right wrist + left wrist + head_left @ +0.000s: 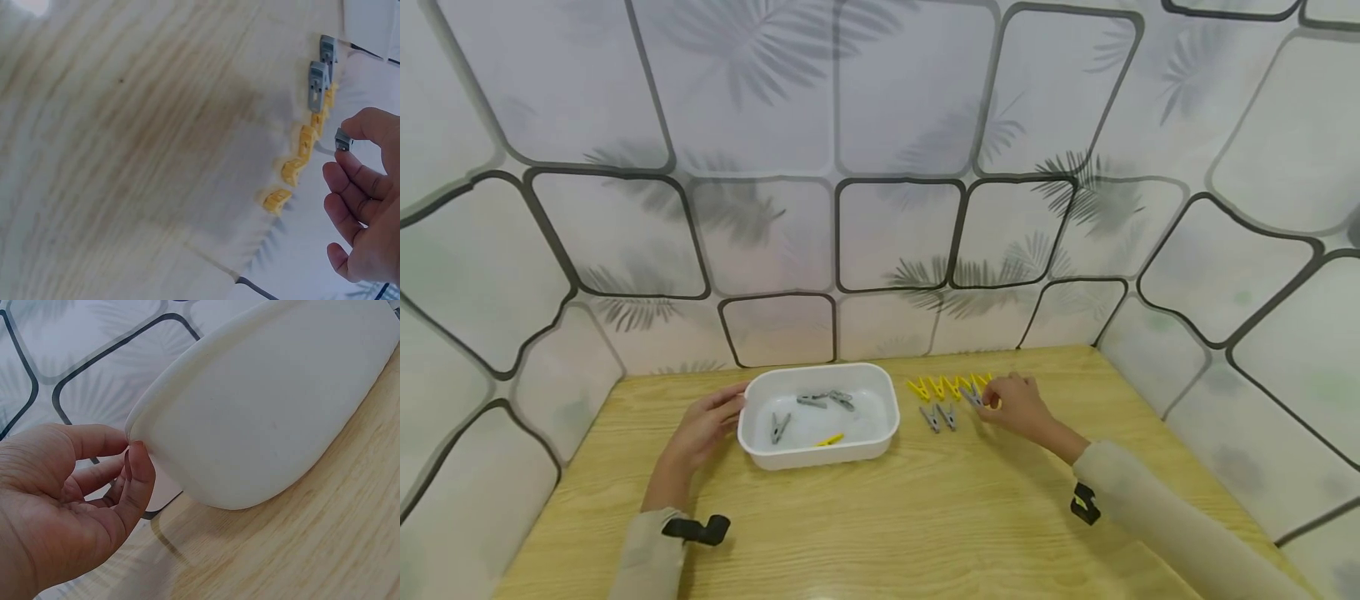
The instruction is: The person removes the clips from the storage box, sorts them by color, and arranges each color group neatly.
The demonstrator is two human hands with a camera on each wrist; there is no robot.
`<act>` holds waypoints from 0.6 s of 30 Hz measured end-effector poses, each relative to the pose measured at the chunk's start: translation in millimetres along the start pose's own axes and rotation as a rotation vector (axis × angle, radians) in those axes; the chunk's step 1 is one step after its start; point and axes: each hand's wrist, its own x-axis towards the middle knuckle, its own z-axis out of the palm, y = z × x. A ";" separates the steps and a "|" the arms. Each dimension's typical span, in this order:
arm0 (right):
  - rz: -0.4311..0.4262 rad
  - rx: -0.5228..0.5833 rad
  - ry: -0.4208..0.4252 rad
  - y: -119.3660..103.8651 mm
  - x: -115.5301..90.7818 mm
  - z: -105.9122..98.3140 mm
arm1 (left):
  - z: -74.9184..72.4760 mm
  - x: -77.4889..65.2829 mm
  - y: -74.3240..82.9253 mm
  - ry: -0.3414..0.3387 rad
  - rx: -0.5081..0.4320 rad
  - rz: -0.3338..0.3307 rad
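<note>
My right hand (1017, 406) pinches a grey clothespin (342, 140) between thumb and forefinger, a little above the table. Just left of it, two grey clothespins (938, 417) lie side by side. Behind them runs a row of several yellow clothespins (938, 387), partly covered by the hand at its right end. On the left, my left hand (706, 423) holds the rim of a white plastic tub (250, 419) with thumb and fingertips. Inside the tub are several grey clothespins (780, 427) and a yellow clothespin (830, 439), partly hidden by the front wall.
The wood-grain table (865, 525) ends at a patterned wall covering (895, 242) at the back. More of the same covering (1232, 400) stands along the right side, and it also closes off the left.
</note>
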 end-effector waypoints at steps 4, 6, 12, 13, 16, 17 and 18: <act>0.026 0.007 -0.014 -0.2 -3.2 5.6 | 0.2 -1.9 1.0 0.001 0.000 -0.002; 0.049 0.006 -0.025 -1.1 -4.3 7.7 | 0.2 -2.2 1.2 0.000 0.003 -0.004; 0.080 -0.012 -0.040 -3.7 -7.3 15.6 | 0.6 -2.5 2.1 -0.001 0.015 -0.006; 0.080 -0.013 -0.040 -3.8 -7.5 16.9 | 0.7 -2.5 2.2 -0.002 0.016 -0.005; 0.081 -0.015 -0.040 -3.4 -8.1 19.9 | 1.1 -2.3 2.0 0.001 0.009 -0.002; 0.081 -0.012 -0.041 -3.2 -8.2 20.7 | 1.0 -2.2 1.8 -0.002 0.007 -0.001; 0.082 -0.010 -0.045 -2.8 -8.2 21.4 | 1.1 -2.3 1.7 -0.004 0.005 0.000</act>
